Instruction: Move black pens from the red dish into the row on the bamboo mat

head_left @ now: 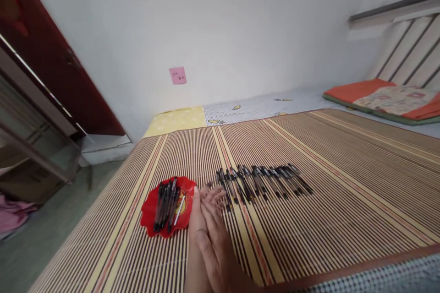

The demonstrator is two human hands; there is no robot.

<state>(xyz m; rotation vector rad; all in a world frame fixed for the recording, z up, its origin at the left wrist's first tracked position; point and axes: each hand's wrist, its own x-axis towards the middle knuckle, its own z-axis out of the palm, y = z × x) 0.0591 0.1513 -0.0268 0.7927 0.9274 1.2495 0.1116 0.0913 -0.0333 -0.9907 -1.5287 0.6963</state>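
Head view: we see our two hands pressed palm to palm on a striped bamboo mat [309, 183], the left hand [195, 219] behind the right hand [215, 233], fingers [213, 194] stretched out flat and loosely together, gripping nothing. Just left of the fingertips sits a red plate [151, 210] carrying a small bunch of dark pens [166, 201], its rim touching or nearly touching the left hand's edge. Just beyond and to the right of the fingertips, a row of dark pens [264, 181] lies side by side on the mat, the nearest ones beside the outstretched tips. Far past the fingers, a pink note [178, 75] clings to the white wall.
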